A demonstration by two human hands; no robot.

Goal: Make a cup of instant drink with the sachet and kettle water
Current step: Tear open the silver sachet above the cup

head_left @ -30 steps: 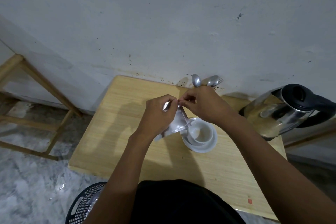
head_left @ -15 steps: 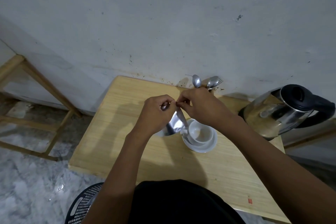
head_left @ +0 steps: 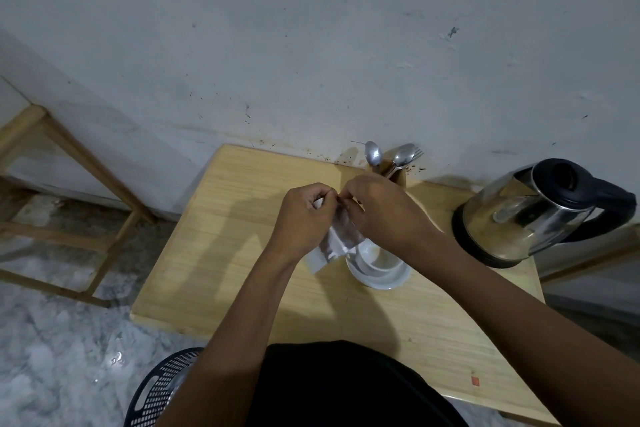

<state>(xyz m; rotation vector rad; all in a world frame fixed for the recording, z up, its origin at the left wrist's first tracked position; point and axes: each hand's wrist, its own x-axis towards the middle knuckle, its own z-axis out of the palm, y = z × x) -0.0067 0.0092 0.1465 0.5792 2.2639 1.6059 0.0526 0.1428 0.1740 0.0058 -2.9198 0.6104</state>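
Observation:
A silvery-white sachet [head_left: 331,243] hangs between my two hands above the wooden table [head_left: 221,253]. My left hand [head_left: 304,215] pinches its top edge from the left, and my right hand [head_left: 384,215] pinches the same edge from the right, fingertips touching. Just below and right of the sachet a white cup [head_left: 379,258] stands on a white saucer [head_left: 381,279], partly hidden by my right wrist. A steel kettle [head_left: 519,218] with a black lid and handle stands on its base at the table's right end.
A holder with spoons and a fork [head_left: 391,158] stands against the wall behind my hands. A black perforated basket [head_left: 159,392] sits on the marble floor at the table's near left. A wooden frame [head_left: 69,184] stands to the left.
The sachet's lower end has swung down and left, hanging longer below my left hand. Both hands stay pinched on its top edge above the cup.

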